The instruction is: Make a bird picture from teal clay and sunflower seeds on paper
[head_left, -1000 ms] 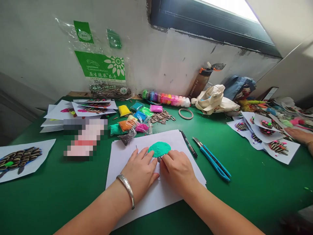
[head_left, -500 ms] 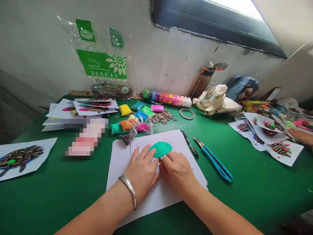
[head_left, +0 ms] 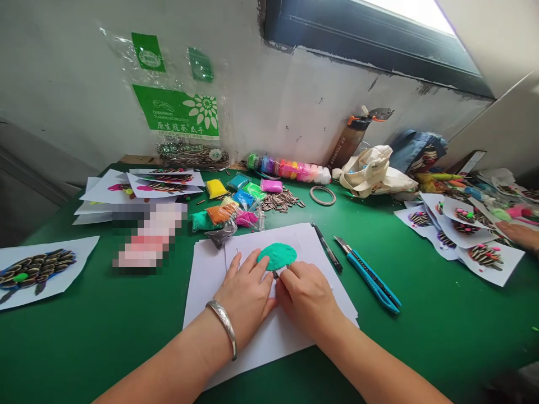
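Note:
A flat oval of teal-green clay [head_left: 278, 256] is stuck on the upper part of a white sheet of paper [head_left: 201, 280], which lies on more sheets. My left hand [head_left: 246, 289] rests flat on the paper with fingers spread, its fingertips at the left edge of the oval. A silver bangle circles that wrist. Against the lower edge of the clay, my right hand [head_left: 309, 294] is closed, thumb and fingers pinched at a small dark piece of clay [head_left: 275, 274]. Most of that piece is hidden by the fingers.
A black pen [head_left: 327, 247] and a blue utility knife [head_left: 368, 274], blade out, lie right of the paper. Bagged colored clay [head_left: 221, 213], sunflower seeds [head_left: 283, 200] and a tape roll [head_left: 322, 195] are beyond. Seed pictures [head_left: 465, 224] lie right, near another person's hand [head_left: 520, 234].
Both hands stay in nearly the same place. A little more of the dark piece shows below the green oval, as my right fingers have shifted slightly.

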The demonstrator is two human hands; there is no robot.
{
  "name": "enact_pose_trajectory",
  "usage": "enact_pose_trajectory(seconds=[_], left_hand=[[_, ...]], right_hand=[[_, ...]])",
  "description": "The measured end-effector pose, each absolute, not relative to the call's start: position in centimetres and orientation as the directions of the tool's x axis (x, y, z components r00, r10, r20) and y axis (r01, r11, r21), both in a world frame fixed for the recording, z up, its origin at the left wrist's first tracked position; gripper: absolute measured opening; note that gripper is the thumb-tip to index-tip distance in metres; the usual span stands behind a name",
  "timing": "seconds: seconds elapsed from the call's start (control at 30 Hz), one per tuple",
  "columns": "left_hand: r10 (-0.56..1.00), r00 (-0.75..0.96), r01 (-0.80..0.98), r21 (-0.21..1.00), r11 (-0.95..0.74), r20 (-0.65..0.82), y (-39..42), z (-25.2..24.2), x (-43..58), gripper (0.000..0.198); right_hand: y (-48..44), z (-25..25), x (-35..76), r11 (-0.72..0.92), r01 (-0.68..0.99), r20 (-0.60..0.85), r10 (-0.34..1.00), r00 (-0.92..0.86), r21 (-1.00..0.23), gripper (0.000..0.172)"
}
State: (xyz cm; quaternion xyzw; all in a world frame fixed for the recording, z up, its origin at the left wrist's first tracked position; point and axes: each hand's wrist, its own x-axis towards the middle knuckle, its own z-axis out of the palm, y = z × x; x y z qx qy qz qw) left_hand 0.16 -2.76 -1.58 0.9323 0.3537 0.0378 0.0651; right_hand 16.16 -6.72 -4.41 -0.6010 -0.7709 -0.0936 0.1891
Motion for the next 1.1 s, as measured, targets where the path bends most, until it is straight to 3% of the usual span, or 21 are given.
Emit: enact_pose_trajectory(seconds=[1.1], left_hand=[[0.686, 0.728, 0.678, 0.128, -0.723, 0.017, -2.3, -1.4, -0.4, 0.027]], right_hand=[[-6.9, -4.2, 15.4, 0.289, 0.943, 0.406, 0.891, -0.202, -0.167, 0.024]])
